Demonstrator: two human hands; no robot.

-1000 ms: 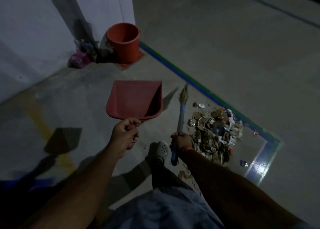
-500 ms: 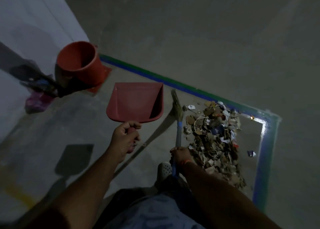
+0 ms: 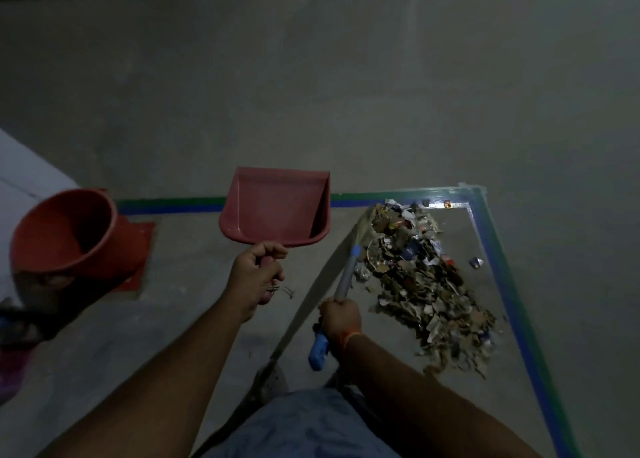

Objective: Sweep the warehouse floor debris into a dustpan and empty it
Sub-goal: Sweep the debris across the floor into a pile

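My left hand [image 3: 255,277] grips the handle of a red dustpan [image 3: 273,208], held above the floor with its empty scoop facing away from me. My right hand [image 3: 341,319] is closed on the blue handle of a small broom [image 3: 348,274], whose straw bristles rest against the near left edge of a debris pile [image 3: 422,277]. The pile is scraps of cardboard, paper and wrappers, spread inside a taped floor corner to the right of the dustpan.
An orange bucket [image 3: 65,236] stands at the left on a red floor patch. Blue and green floor tape [image 3: 502,267] frames the pile at the back and right. A white wall [image 3: 24,177] lies far left. My knee and shorts [image 3: 304,426] fill the bottom.
The view has swung right, so the bucket and wall slid left. The broom bristles moved up against the pile's far left edge. Both hands kept their holds.
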